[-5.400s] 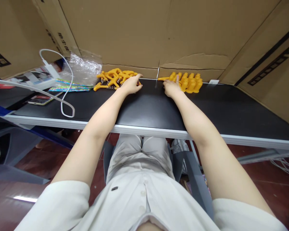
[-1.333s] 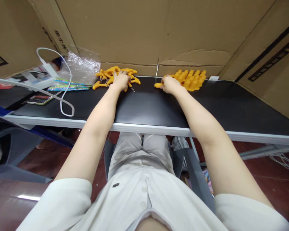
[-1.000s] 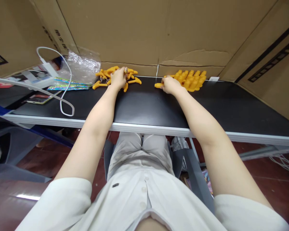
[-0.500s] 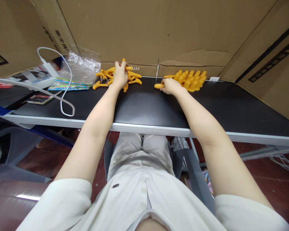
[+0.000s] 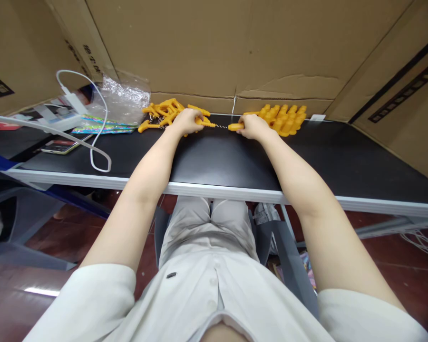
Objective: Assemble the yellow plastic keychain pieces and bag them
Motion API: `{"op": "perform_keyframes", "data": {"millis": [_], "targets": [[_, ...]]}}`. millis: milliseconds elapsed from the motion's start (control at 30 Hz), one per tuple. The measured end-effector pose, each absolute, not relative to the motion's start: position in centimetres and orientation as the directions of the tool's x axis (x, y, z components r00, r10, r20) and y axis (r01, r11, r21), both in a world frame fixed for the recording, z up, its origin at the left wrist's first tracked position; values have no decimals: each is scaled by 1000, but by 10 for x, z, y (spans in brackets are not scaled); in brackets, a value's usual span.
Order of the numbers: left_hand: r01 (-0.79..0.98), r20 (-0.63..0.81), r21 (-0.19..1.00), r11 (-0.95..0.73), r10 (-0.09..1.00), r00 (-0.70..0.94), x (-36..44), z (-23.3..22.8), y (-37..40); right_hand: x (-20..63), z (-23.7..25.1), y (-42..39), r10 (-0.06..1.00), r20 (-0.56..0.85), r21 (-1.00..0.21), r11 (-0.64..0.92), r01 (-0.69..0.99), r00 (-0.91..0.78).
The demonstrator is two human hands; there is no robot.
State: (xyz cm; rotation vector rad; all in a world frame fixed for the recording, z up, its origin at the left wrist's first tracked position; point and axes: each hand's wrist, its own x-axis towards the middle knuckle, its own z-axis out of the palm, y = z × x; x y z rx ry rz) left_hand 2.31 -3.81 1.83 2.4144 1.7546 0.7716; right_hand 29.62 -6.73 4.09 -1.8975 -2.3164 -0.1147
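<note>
My left hand [image 5: 189, 121] is closed round a yellow corkscrew handle [image 5: 207, 124]. Its thin metal spiral [image 5: 221, 127] points right, level with the near end of a short yellow tube [image 5: 236, 127]. Fingers of my right hand [image 5: 252, 127] grip that tube and hide its other end; whether the spiral's tip touches it I cannot tell. Beside and behind my left hand lies a loose pile of yellow corkscrews [image 5: 164, 109] with metal spirals among them. Just right of my right hand, several yellow tubular pieces [image 5: 283, 119] lie in a tight group.
Cardboard [image 5: 207, 47] walls in the back of the black table [image 5: 221, 161]. On the left are clear plastic wrap [image 5: 126, 102], colourful packets [image 5: 105, 127], a phone [image 5: 62, 146] and a white cable [image 5: 103, 168]. A white tag [image 5: 317, 117] lies at the right rear.
My left hand has lifted a corkscrew off the pile and moved right and slightly nearer, turning the spiral toward the tube. My right hand has stayed in place with the tube.
</note>
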Motion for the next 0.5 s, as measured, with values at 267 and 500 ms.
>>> {"op": "perform_keyframes", "data": {"millis": [267,500], "targets": [[862,350,349,-368,904,244,24,19,-40,298,41,-68,959,190,-68,227,972,-211],[817,345,389,-426,890,299,33,21,-45,297,41,-67,927,215,-198,351,915,-309]]}}
